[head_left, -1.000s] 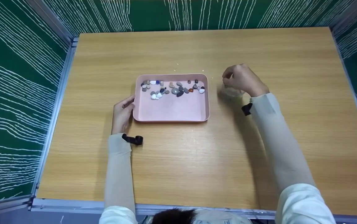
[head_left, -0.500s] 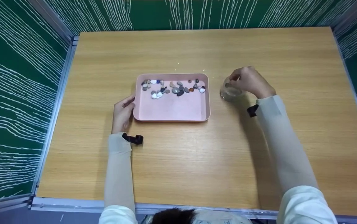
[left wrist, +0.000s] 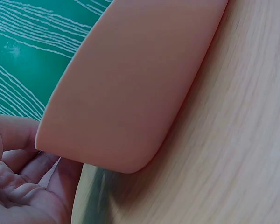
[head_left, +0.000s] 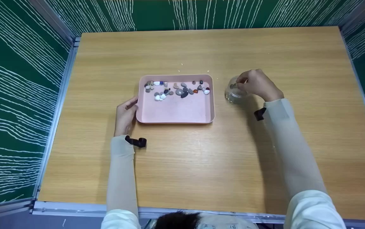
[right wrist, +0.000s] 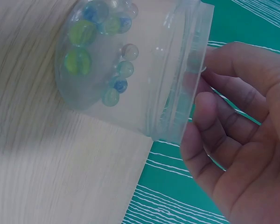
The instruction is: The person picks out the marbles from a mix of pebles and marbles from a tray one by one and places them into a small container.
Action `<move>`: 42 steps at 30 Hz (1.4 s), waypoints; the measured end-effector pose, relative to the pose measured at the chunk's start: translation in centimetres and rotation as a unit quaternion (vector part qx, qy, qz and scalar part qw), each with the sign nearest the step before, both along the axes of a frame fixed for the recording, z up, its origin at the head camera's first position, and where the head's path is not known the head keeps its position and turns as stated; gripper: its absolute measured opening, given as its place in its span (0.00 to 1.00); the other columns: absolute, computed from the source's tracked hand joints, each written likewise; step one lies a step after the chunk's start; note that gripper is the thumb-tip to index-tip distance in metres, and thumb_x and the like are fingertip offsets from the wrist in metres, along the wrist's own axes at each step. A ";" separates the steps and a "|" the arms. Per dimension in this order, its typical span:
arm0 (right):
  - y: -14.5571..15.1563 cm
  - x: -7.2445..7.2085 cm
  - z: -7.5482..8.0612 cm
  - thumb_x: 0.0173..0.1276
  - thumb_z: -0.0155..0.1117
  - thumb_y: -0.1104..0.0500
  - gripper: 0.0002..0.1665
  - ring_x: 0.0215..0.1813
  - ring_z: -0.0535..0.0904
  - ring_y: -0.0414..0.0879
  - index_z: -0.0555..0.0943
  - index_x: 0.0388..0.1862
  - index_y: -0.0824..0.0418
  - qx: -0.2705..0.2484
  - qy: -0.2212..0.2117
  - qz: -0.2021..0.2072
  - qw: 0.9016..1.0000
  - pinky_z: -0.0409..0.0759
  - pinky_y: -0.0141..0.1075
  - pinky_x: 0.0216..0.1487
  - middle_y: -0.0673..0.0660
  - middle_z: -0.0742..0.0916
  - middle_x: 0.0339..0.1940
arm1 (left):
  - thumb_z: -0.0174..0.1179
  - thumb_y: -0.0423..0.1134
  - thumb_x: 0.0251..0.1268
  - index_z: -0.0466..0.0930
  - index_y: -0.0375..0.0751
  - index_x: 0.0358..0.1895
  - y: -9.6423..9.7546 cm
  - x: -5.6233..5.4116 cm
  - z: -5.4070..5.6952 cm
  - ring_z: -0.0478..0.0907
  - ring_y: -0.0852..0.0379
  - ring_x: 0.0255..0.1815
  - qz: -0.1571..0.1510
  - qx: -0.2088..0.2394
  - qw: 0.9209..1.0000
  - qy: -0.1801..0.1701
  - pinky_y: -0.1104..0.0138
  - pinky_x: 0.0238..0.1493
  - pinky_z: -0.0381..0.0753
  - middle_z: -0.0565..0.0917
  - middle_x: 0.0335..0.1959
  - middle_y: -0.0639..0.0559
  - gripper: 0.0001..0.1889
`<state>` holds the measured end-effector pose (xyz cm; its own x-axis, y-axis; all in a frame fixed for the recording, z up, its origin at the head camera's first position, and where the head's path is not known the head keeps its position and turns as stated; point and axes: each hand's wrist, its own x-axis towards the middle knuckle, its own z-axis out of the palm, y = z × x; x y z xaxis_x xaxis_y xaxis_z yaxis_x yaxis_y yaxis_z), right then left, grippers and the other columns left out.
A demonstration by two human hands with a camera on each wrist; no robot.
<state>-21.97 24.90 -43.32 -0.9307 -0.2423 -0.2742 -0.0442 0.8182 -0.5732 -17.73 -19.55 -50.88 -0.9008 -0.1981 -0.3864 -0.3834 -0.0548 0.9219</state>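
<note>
A shallow pink tray lies on the table with many small pebbles along its far half, in grey, white, orange and blue. My left hand holds the tray's left edge; its fingertips disappear behind the tray's corner in the left wrist view. On the right stands a clear jar without a lid. Several glass marbles, some yellow-green and some blue, lie near its bottom. My right hand grips the jar at its rim, with bent fingers. Small dark round things show by its fingertips; whether they are inside the jar is unclear.
A wooden table carries everything. Tiny pale bits lie behind the tray. Green panels with white wavy lines enclose the table's back and sides, and a metal edge runs along the front.
My right hand has shifted slightly right and towards me, uncovering more of the jar's mouth and left side. The left hand and the tray have stayed put.
</note>
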 end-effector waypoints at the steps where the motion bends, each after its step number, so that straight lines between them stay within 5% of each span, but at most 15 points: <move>1: 0.0 0.0 0.0 0.67 0.57 0.63 0.14 0.39 0.79 0.51 0.83 0.47 0.68 -0.001 -0.004 -0.003 1.000 0.75 0.27 0.29 0.66 0.85 0.45 | 0.48 0.22 0.64 0.73 0.32 0.62 0.0 0.0 0.0 0.68 0.53 0.68 0.000 0.001 1.000 0.002 0.68 0.66 0.72 0.73 0.66 0.41 0.22; 20: 0.3 0.0 -0.3 0.69 0.58 0.60 0.16 0.45 0.78 0.53 0.82 0.51 0.68 -0.010 -0.017 -0.017 1.000 0.77 0.35 0.40 0.65 0.84 0.49 | 0.49 0.23 0.64 0.74 0.34 0.62 0.3 0.0 0.2 0.66 0.54 0.70 -0.006 -0.015 1.000 -0.011 0.69 0.66 0.72 0.74 0.66 0.43 0.22; 29: 0.5 0.0 -0.4 0.69 0.58 0.60 0.16 0.44 0.79 0.52 0.82 0.50 0.68 -0.010 -0.003 -0.009 1.000 0.75 0.26 0.34 0.66 0.85 0.46 | 0.49 0.22 0.64 0.74 0.31 0.61 0.3 0.3 0.1 0.71 0.52 0.66 -0.017 -0.036 0.999 0.009 0.67 0.64 0.74 0.75 0.64 0.39 0.21; 42: 0.1 -0.3 0.0 0.70 0.56 0.60 0.16 0.44 0.78 0.52 0.82 0.51 0.67 -0.013 -0.011 -0.022 1.000 0.75 0.29 0.36 0.65 0.85 0.48 | 0.51 0.21 0.63 0.73 0.30 0.61 0.4 0.2 0.3 0.73 0.51 0.64 -0.019 -0.010 1.000 0.011 0.67 0.61 0.77 0.75 0.64 0.38 0.22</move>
